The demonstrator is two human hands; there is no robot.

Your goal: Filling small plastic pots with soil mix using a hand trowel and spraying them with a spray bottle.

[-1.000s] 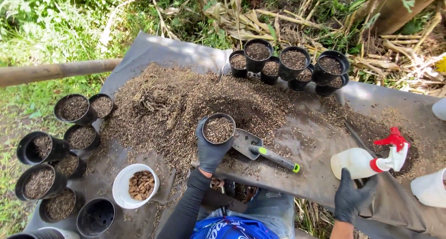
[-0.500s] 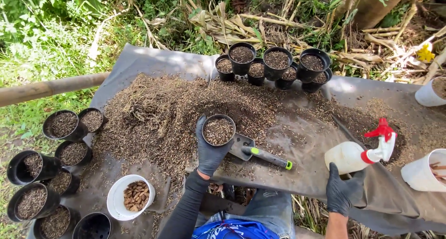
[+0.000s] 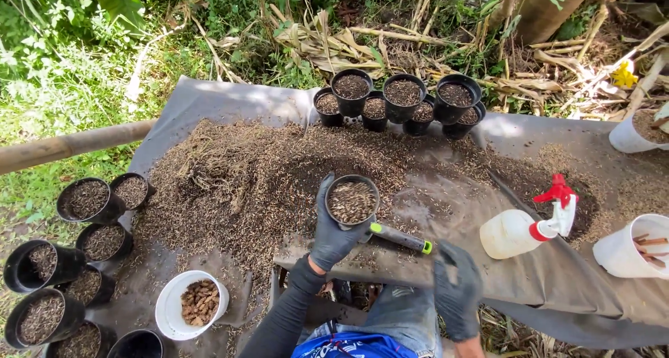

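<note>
My left hand (image 3: 333, 238), in a dark glove, grips a small black pot (image 3: 352, 201) filled with coarse brown potting mix and holds it upright just above the grey sheet (image 3: 209, 104). A trowel lies right of the pot, and only its black handle with a green tip (image 3: 402, 238) shows. My right hand (image 3: 456, 290), also gloved and blurred, hovers near the sheet's front edge just right of the handle tip, holding nothing. A wide heap of potting mix (image 3: 237, 170) covers the sheet behind the pot.
Several filled black pots (image 3: 401, 97) stand at the back, and more (image 3: 87, 199) sit at the left. A white bowl of brown pieces (image 3: 191, 306) is front left. A white spray bottle with red trigger (image 3: 519, 231) and white buckets (image 3: 637, 250) are at the right. A bamboo pole (image 3: 70, 145) lies at the left.
My right hand has left the sheet's front right edge and moved left toward the trowel handle. The left hand still holds the pot. The view has shifted down slightly.
</note>
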